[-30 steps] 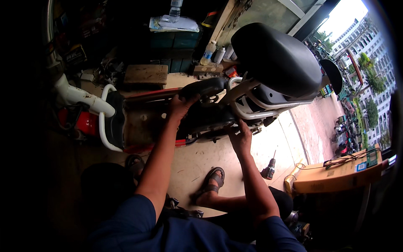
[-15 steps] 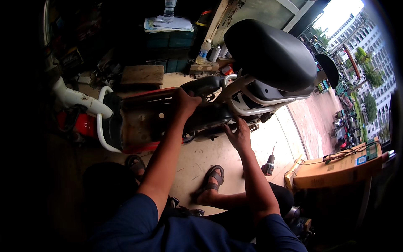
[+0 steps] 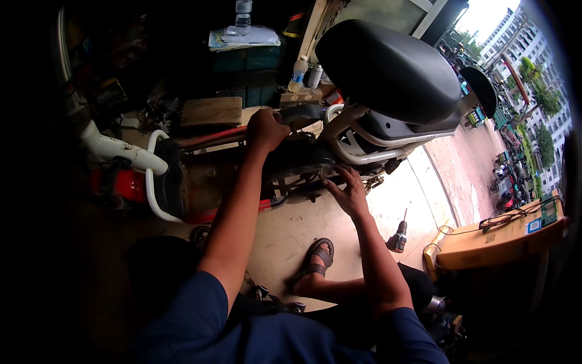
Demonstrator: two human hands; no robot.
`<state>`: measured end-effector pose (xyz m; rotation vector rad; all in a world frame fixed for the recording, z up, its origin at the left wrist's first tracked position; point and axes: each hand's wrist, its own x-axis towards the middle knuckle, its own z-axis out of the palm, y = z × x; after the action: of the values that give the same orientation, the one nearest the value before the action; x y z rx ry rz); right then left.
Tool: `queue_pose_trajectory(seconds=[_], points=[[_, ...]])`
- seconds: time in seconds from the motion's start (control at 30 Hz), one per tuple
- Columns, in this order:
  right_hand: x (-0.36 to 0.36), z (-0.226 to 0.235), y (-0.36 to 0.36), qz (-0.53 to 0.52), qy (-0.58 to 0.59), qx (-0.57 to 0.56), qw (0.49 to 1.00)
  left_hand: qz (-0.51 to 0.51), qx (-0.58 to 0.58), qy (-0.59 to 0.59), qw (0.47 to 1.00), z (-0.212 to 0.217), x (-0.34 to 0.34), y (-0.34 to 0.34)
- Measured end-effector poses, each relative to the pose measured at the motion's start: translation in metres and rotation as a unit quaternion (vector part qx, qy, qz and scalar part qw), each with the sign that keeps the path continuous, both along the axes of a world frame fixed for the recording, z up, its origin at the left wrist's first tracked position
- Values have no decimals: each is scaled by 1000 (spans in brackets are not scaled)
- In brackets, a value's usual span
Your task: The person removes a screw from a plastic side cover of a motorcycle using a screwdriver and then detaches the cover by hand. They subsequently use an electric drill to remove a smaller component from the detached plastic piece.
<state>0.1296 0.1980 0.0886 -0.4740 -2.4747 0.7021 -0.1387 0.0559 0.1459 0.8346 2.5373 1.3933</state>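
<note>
A white, red and black scooter (image 3: pixel 124 151) lies across the view in front of me, its black seat (image 3: pixel 391 73) at the right. My left hand (image 3: pixel 267 128) is closed at the far rear corner of the brown-black footboard panel (image 3: pixel 203 185); its fingertips are hidden behind the hand. The panel sits tilted, with a red frame rail (image 3: pixel 215 137) showing along its far side. My right hand (image 3: pixel 348 191) is open, thumb and fingers apart, beside the black round-ended casing (image 3: pixel 312 161) below the seat. Whether its fingertips touch the casing, I cannot tell.
A power drill (image 3: pixel 398 238) rests on the floor at right, near a cardboard box (image 3: pixel 488 242) with cables on it. Beyond the scooter are a wooden board (image 3: pixel 212 112), a plastic bottle (image 3: pixel 297 74) and a spray can (image 3: pixel 315 76). My sandalled foot (image 3: pixel 318 258) is below my hands.
The footboard panel has tilted in my left hand, uncovering the red rail and a gap on its far side. My right hand stays near the casing, its fingers slightly shifted.
</note>
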Motion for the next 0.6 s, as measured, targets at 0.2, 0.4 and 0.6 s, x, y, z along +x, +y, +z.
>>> queue_pose_trajectory(seconds=[0.2, 0.4, 0.6], points=[[-2, -1, -17, -19, 33, 24, 999, 20, 5, -51, 998, -9, 9, -4], [-9, 3, -26, -44, 88, 21, 995, 48, 27, -56, 997, -14, 15, -17], [-13, 31, -50, -37, 124, -55, 990, 105, 134, 82, 982, -8, 37, -41]])
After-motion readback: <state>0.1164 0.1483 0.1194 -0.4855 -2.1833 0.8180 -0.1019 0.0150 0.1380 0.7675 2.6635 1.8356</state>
